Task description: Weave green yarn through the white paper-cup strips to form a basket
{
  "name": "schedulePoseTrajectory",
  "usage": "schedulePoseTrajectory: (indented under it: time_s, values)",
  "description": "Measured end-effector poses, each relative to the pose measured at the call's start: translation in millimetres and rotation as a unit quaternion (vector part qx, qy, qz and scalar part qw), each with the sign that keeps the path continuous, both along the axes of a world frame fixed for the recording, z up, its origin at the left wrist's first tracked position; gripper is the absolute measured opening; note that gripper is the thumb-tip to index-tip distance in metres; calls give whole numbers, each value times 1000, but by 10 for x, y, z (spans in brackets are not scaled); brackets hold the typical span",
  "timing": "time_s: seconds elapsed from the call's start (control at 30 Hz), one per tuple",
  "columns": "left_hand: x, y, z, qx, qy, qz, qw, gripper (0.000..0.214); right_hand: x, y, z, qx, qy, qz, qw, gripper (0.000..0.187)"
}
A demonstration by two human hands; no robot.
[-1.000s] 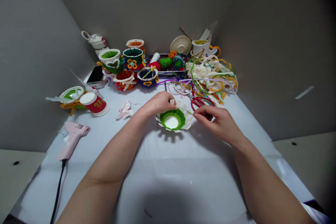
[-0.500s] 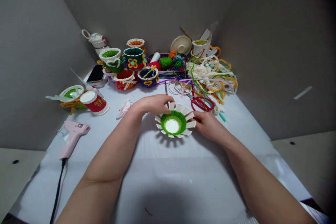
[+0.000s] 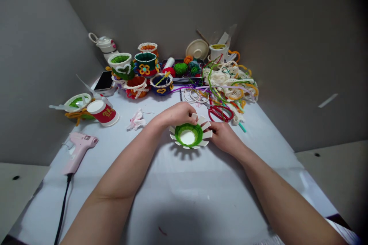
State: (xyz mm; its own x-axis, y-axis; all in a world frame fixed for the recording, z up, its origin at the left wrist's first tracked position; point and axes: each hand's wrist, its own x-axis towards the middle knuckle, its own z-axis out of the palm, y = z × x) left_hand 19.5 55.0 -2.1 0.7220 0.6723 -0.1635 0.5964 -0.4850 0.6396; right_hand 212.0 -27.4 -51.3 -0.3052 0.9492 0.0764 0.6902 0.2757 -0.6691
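Observation:
A paper cup cut into white strips that fan outward (image 3: 188,136) is held just above the table, its inside woven with green yarn around a white bottom. My left hand (image 3: 181,114) reaches over its far rim, fingers closed at the strips there. On the cup's right side my right hand (image 3: 223,134) grips the wall, with its fingertips partly hidden behind the strips. Whether a yarn end runs between my fingers is too small to tell. Red-handled scissors (image 3: 220,113) lie just beyond my right hand.
Finished yarn-covered cups (image 3: 145,65) stand at the back left. A tray of yarn balls (image 3: 181,69) and a heap of lace and cords (image 3: 230,80) are behind. On the left lie a pink glue gun (image 3: 80,151), a red-and-white paper cup (image 3: 103,113) and crumpled tissue (image 3: 137,119).
My left hand has shifted right along the cup's far rim, from the back left strips to the back middle ones. The right hand keeps its hold on the cup.

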Motion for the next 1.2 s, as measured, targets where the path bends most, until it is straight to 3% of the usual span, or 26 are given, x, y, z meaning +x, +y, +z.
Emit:
schedulePoseTrajectory:
  time_s: [0.2,0.33,0.67,0.8,1.0,1.2]
  values:
    - [-12,10,7,-12,-33,62,997,20,45,23,23,1,-17,-32,999,26]
    - [-1,-6,0,-4,-9,57,998,21,58,6,66,-6,-10,-14,1000,27]
    - [-10,-5,-28,34,9,46,998,23,209,-39,312,-14,99,-93,991,28]
    - [2,-21,-13,42,15,50,998,23,213,-63,323,-20,110,-81,990,28]
    - [12,-37,-10,48,19,55,997,23,146,-140,370,36,77,-44,995,22]
    - [22,-58,9,47,29,54,997,23,105,-196,407,160,38,6,986,14]
